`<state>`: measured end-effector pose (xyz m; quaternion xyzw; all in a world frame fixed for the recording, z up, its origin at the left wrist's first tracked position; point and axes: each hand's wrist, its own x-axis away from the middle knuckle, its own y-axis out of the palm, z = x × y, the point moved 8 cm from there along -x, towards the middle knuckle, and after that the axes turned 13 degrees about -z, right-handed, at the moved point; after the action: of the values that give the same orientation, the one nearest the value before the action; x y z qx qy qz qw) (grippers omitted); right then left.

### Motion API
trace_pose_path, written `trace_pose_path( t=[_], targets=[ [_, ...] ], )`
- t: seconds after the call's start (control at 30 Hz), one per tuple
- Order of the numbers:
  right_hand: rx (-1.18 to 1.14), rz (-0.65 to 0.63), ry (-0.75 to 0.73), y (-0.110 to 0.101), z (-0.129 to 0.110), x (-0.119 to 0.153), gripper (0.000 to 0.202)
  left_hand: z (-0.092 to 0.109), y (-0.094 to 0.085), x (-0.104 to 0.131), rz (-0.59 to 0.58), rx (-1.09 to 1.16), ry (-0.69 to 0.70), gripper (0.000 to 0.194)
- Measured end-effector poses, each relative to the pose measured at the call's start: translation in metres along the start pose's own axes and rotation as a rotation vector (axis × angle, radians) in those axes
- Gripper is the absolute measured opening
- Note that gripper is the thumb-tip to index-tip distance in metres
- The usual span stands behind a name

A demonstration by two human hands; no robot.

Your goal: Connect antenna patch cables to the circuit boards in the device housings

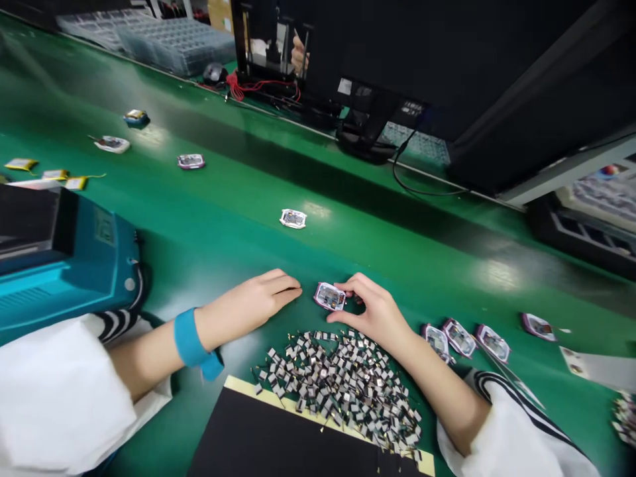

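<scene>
My right hand (370, 305) holds a small purple-edged casing with a circuit board inside (330, 297), fingers at its right edge and thumb at its lower right. Left of that casing, apart from it, is my left hand (271, 295), low over the table, its thumb and finger tips pressed together. Whether anything small sits between those tips is hidden. A teal band (187, 336) circles my left wrist. Just below both hands spreads a heap of small silvery parts with short leads (342, 381), partly over the yellow edge of a black sheet (258, 437).
Several similar casings (460, 338) lie by my right forearm. A white casing (293, 218) is farther up the green table (238, 192). At left stands a teal machine (112, 265), with yellow battery-like packs (54, 175) behind it. A monitor stand (365, 136) and clear trays (179, 43) line the back.
</scene>
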<state>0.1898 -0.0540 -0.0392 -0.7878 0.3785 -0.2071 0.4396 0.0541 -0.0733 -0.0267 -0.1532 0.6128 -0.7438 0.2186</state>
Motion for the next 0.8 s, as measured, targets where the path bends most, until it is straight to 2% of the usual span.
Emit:
trace_pose_path(
  t=[0.07, 0.13, 0.27, 0.33, 0.43, 0.6, 0.7, 0.8],
  targets=[
    [-0.03, -0.012, -0.013, 0.0, 0.001, 0.0, 0.046, 0.001, 0.0, 0.001, -0.037, -0.087, -0.025, 0.025],
    [-0.074, -0.031, -0.014, 0.0, 0.002, 0.0, 0.038, 0.003, -0.004, 0.0, -0.004, -0.117, -0.036, 0.023],
    [-0.113, 0.012, 0.002, -0.001, 0.004, -0.002, 0.025, 0.008, -0.021, -0.007, 0.224, 0.038, 0.0, 0.019],
    [-0.138, 0.043, 0.004, -0.002, 0.006, -0.002, 0.019, 0.009, -0.023, -0.013, 0.287, 0.131, 0.015, 0.017],
    [-0.183, 0.049, -0.017, -0.003, 0.005, -0.002, 0.017, 0.015, -0.018, -0.025, 0.254, 0.151, 0.047, 0.016],
    [-0.071, -0.03, -0.064, -0.001, -0.001, -0.001, 0.048, 0.026, -0.007, -0.031, 0.111, -0.015, 0.092, 0.019],
    [-0.025, -0.023, -0.055, 0.0, -0.002, -0.001, 0.043, 0.027, -0.005, -0.03, 0.082, -0.057, 0.093, 0.018],
    [-0.024, -0.012, -0.046, 0.001, -0.001, -0.002, 0.04, 0.023, -0.006, -0.032, 0.089, 0.02, 0.053, 0.017]
  ],
)
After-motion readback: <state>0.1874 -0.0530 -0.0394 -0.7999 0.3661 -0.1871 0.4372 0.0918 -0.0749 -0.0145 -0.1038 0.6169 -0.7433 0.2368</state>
